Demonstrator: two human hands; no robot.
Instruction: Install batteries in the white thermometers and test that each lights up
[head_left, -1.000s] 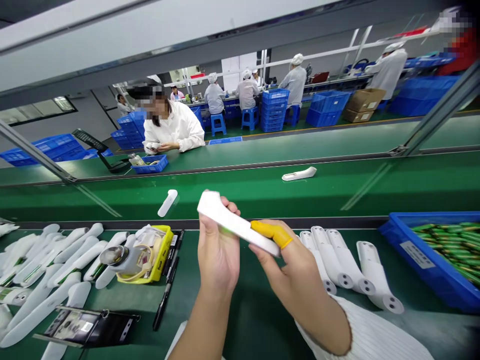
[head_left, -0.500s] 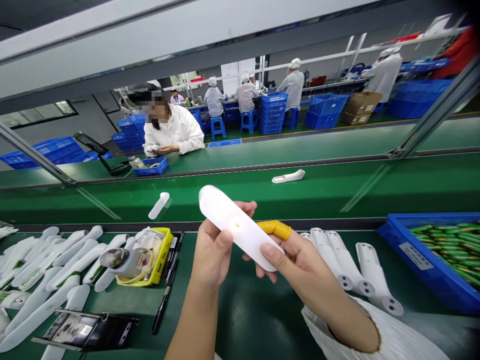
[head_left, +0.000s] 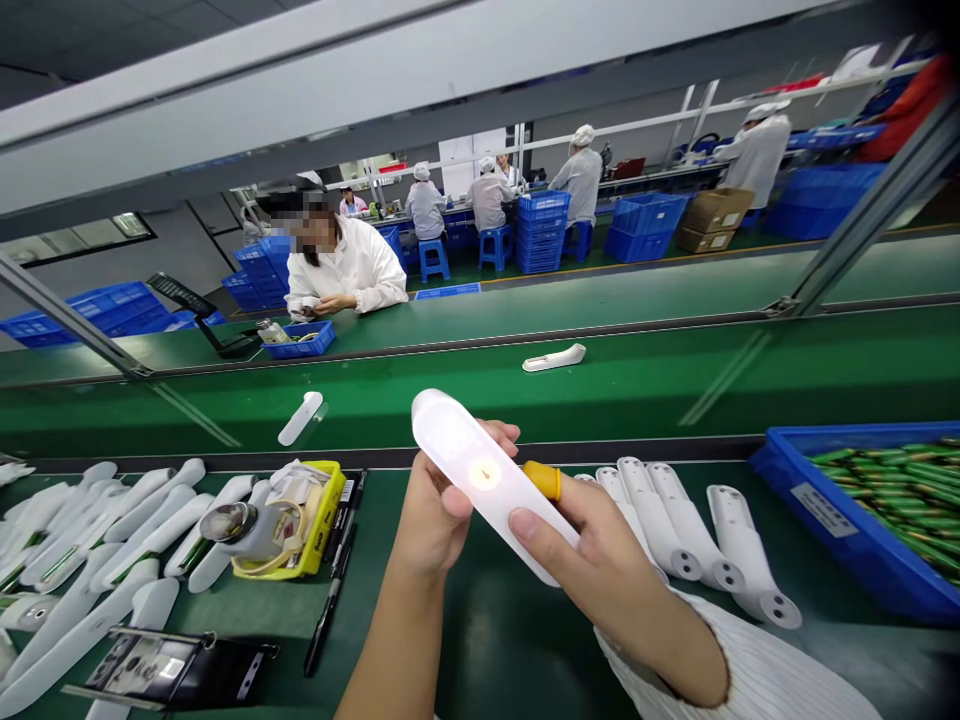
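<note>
A white, elongated handheld device [head_left: 517,515] is tilted between my two hands above the green bench. A round spot on its face glows around a small mark, and a pale lit patch shows near its upper end. My left hand [head_left: 435,520] holds the upper part from the left, its thumb beside the glowing spot and its fingers partly hidden behind. Around the lower part, my right hand [head_left: 592,540] is closed with the thumb on the face. One right finger wears a yellow finger cot [head_left: 541,480].
Several white devices [head_left: 660,520] lie at right beside a blue bin [head_left: 806,510] of green batteries. White housings [head_left: 97,540], a yellow tray [head_left: 326,520], black pens [head_left: 334,590] and a black metal fixture [head_left: 187,665] occupy the left. Two white parts lie on the green belt [head_left: 420,375]; a co-worker [head_left: 352,265] sits beyond.
The spot on the device has lit up, and my left thumb has shifted off the mark. The device is slightly lower and further right. Both white parts on the belt have moved left.
</note>
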